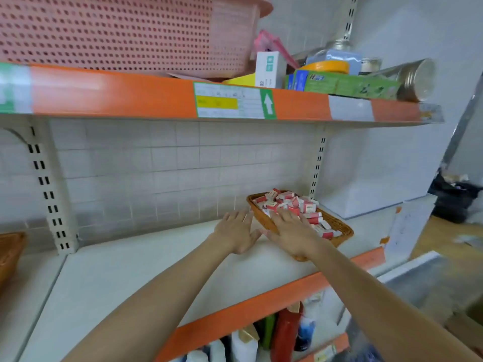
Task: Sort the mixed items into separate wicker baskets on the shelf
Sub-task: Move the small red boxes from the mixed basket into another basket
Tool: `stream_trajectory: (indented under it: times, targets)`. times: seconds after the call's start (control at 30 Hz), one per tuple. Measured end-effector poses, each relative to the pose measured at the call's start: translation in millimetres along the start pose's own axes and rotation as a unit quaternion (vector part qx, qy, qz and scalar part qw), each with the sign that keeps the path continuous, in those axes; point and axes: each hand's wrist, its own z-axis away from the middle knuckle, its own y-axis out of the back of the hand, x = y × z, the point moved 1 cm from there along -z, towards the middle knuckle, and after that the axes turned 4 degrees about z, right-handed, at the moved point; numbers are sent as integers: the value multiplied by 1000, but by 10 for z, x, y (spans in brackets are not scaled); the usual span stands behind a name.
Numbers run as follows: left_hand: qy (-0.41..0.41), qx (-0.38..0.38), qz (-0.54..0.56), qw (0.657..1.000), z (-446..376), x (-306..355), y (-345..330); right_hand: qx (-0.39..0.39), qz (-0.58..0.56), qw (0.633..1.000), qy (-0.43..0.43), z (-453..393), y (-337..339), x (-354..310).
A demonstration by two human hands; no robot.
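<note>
A wicker basket [339,226] stands at the right end of the middle shelf [117,278], heaped with several small red-and-white boxes [292,203]. My left hand [236,232] lies flat with straight fingers just left of the basket's near corner. My right hand [294,231] is spread flat over the basket's near rim and touches the boxes. Neither hand holds anything. Another wicker basket [10,254] is cut off by the left edge of the frame.
The upper shelf carries a big pink perforated plastic basket [117,32], a white carton [269,69], green boxes [339,83], jars and a tin [417,79]. Bottles [285,333] stand on the shelf below. A black bag [454,197] sits on the floor at right.
</note>
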Motion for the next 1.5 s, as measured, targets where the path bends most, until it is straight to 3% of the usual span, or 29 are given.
stream_trajectory:
  times: [0.3,0.5,0.83,1.13,1.33,1.5]
  targets:
    - [-30,15,11,999,-544,857,-68,-3,14,999,-40,-5,-70,1155]
    - [-40,56,10,998,-804,991,32,8,-14,999,-39,-111,-65,1440]
    - [-34,91,22,995,-1175,945,94,56,-97,994,13,-563,-27,1388]
    - [-16,115,55,992,-1347,805,43,89,-36,995,-7,-719,-68,1352]
    - [-9,188,105,977,-1185,787,144,145,-53,988,11,-610,77,1189]
    - [31,170,152,973,-850,673,145,140,-90,985,46,-560,83,921]
